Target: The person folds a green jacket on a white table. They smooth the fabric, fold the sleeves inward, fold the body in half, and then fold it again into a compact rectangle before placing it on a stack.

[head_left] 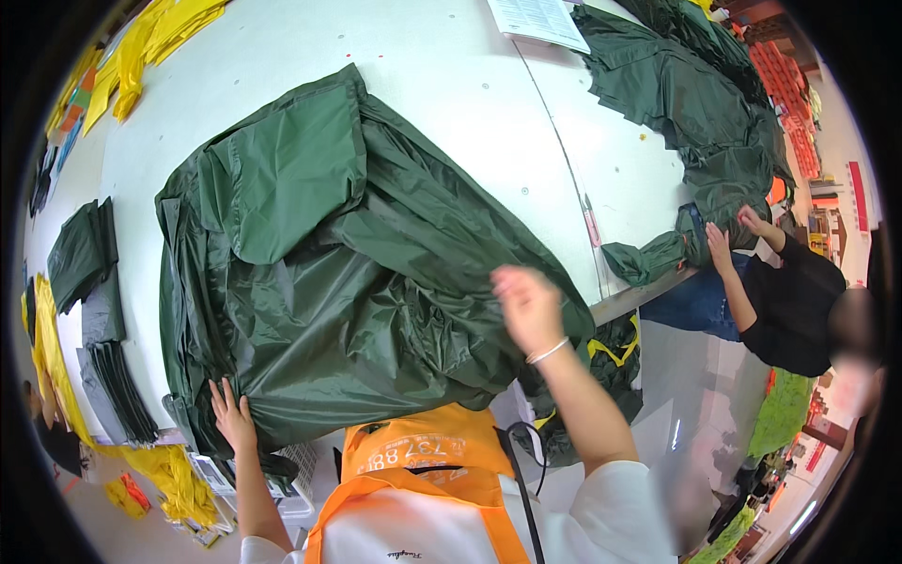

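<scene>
Left hand (232,420) is resting, fingers spread, on the lower-left edge of the dark green fabric (310,324), which is filling frame centre. Right hand (529,308) is curling over its right side; can't tell if gripping. Beyond: pink-handled tool (591,224) lying right of centre, yellow pieces (136,58) upper left.

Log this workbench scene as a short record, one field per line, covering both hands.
Surface: broad white tabletop
Main item: large, shiny dark green fabric heap at the near edge
Left hand: laid on the heap's lower-left edge, fingers spread
Right hand: over the heap's right side, fingers bent; contact unclear
Tool: slim pointed tool with a pinkish handle, right of the heap
Paper: white printed sheet, far side
Other fabric: bright yellow fabric, far left; second dark green pile, far right
Co-worker: person in a black top, hands near that second pile
</scene>
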The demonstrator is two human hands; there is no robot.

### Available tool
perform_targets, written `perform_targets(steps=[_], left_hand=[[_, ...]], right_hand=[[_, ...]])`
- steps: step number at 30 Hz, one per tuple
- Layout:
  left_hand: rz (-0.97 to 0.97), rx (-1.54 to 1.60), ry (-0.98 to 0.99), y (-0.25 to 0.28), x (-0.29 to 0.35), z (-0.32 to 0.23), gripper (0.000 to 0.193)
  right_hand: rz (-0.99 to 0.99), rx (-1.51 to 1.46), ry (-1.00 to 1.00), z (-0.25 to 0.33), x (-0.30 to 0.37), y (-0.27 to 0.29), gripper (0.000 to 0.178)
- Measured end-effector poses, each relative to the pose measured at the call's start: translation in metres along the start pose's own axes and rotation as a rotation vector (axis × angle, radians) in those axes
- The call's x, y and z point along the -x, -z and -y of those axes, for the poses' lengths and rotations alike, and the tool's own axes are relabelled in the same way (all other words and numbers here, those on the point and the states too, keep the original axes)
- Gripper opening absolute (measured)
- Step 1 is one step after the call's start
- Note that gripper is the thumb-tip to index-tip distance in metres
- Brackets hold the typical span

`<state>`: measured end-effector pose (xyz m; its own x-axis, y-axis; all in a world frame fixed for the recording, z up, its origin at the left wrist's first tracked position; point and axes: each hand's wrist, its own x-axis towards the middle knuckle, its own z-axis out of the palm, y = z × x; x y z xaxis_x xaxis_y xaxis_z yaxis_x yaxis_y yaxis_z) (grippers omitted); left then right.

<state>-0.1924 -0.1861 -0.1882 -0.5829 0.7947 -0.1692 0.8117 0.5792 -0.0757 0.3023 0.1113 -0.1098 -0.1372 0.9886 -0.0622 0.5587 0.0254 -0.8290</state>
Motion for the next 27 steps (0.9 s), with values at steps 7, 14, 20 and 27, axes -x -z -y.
perform_targets(steps=[7, 14, 20, 27], left_hand=[[-0.209, 0.113, -0.085, 0.062, 0.000, -0.087, 0.088], [-0.181, 0.321, -0.120, 0.066, 0.047, -0.078, 0.082], [-0.086, 0.937, -0.135, 0.101, -0.047, -0.130, 0.041], [0.871, 2.331, 0.427, 0.080, -0.181, -0.186, 0.045]], right_hand=[[-0.296, 0.750, -0.105, -0.195, -0.093, 0.098, 0.028], [-0.113, -0.068, -0.253, -0.095, -0.150, 0.034, 0.017], [0.128, -0.163, -0.112, 0.077, -0.139, -0.158, 0.042], [0.341, -0.795, -0.343, 0.204, -0.117, -0.199, 0.023]])
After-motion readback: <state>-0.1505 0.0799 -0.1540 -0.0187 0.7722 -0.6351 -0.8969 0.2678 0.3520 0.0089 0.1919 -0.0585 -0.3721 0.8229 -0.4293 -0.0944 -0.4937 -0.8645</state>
